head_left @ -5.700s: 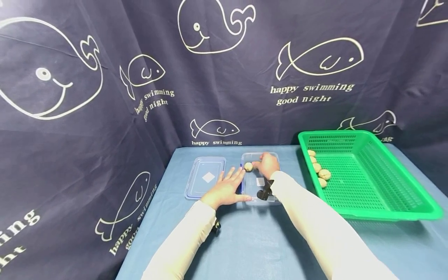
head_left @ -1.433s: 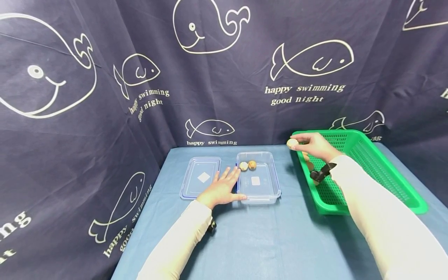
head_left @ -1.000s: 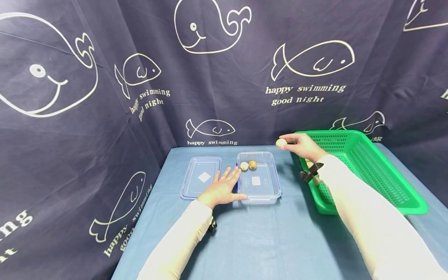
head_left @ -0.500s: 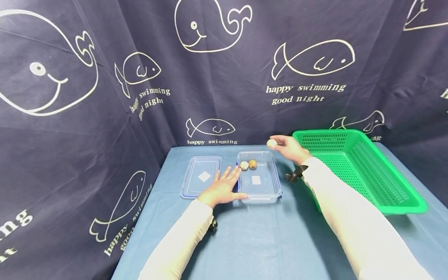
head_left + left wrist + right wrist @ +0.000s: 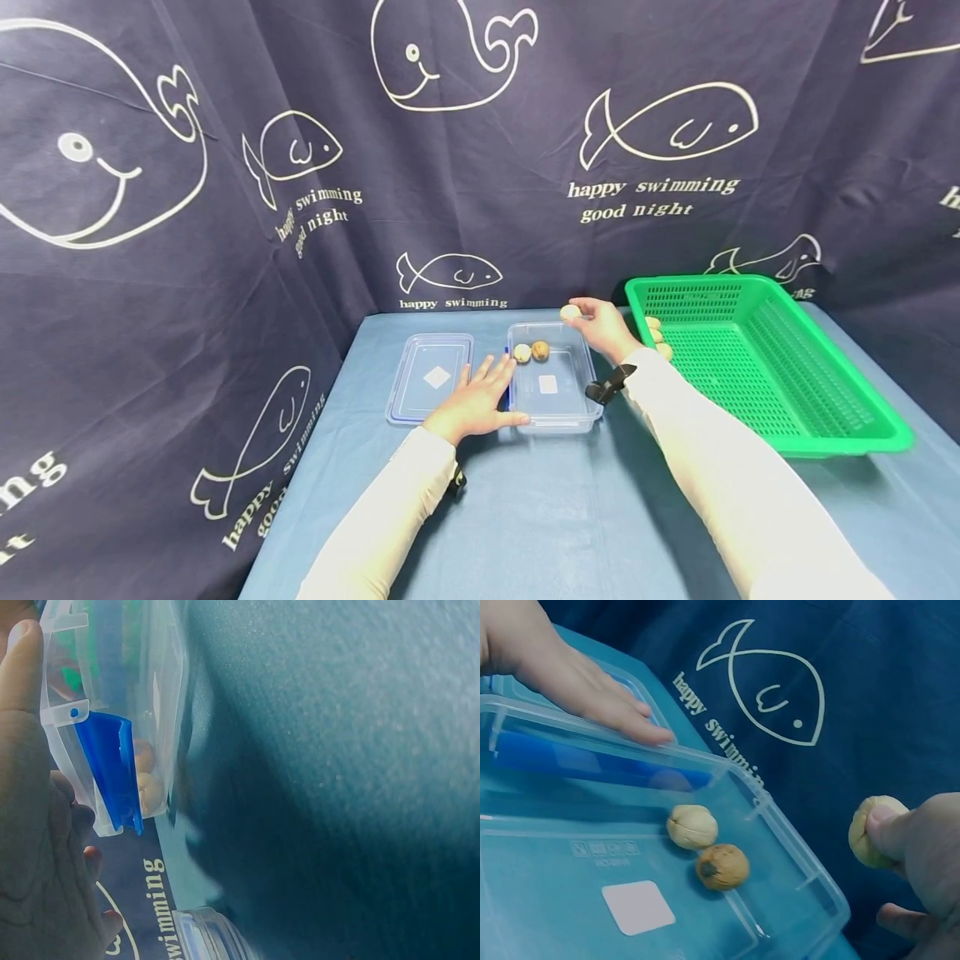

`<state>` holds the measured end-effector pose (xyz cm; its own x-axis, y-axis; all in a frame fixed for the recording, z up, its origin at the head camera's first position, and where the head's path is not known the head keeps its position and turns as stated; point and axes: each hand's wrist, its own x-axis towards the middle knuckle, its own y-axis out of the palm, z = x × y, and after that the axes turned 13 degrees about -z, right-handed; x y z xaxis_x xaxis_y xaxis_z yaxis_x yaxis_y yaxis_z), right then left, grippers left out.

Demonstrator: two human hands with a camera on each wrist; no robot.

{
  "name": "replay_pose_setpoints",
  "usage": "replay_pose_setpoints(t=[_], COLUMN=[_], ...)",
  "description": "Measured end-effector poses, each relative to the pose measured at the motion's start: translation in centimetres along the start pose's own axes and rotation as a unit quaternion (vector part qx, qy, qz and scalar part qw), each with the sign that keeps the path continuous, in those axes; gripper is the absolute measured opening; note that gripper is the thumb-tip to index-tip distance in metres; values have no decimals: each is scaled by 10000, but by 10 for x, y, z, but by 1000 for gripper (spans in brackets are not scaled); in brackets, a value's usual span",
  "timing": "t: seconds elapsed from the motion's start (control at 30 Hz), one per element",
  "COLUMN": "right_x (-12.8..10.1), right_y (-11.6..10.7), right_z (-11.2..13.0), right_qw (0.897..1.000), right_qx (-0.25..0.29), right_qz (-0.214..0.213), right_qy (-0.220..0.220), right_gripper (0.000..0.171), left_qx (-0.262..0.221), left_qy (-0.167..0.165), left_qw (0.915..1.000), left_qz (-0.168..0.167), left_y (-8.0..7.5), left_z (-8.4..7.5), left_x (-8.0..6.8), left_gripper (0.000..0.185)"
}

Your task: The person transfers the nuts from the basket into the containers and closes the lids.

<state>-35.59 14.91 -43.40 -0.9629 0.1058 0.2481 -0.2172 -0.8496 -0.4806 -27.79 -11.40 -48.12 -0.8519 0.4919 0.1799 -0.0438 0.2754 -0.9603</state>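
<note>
Right hand (image 5: 600,323) raised over the far right corner of a clear plastic container (image 5: 573,417), pinching a pale walnut (image 5: 570,312) between thumb and fingertips; seen close in the right wrist view, walnut (image 5: 876,831) held clear of the rim, just outside the container wall (image 5: 795,862). Left hand (image 5: 476,402) laid flat on the blue tablecloth (image 5: 540,517), fingers spread and straight, pressed against the container's left wall beside its blue latch (image 5: 112,769). Two nuts already inside, at the far left end: a pale one (image 5: 522,352) touching or nearly touching a browner one (image 5: 540,351); same pair in the right wrist view, pale (image 5: 692,826) and brown (image 5: 722,866), near a white label (image 5: 638,907) on the floor of the box. Matching lid (image 5: 431,387) lying flat just left of the left hand. Green slotted basket (image 5: 840,433) well to the right, with a few more walnuts (image 5: 654,329) along its near-left wall. Dark curtain (image 5: 225,167) printed with whales and fish behind the table.
</note>
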Motion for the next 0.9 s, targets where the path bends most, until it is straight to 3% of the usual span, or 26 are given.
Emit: replay_pose_setpoints(t=[0.23, 0.53, 0.9], right_x=[-7, -14, -23], right_y=[12, 24, 34], right_z=[-3, -13, -24], right_qw=[9995, 9987, 9993], right_qx=[20, 91, -260], right_qz=[-234, -211, -235], right_qy=[232, 454, 158], right_gripper=[45, 47, 44], left_qx=[-49, -150, -86], left_qy=[-13, -19, -21], left_qw=[10000, 9999, 10000], left_qz=[-8, -31, -10], left_y=[-1, 1, 3], left_z=[1, 1, 2], left_x=[0, -1, 1], left_gripper=[106, 106, 107])
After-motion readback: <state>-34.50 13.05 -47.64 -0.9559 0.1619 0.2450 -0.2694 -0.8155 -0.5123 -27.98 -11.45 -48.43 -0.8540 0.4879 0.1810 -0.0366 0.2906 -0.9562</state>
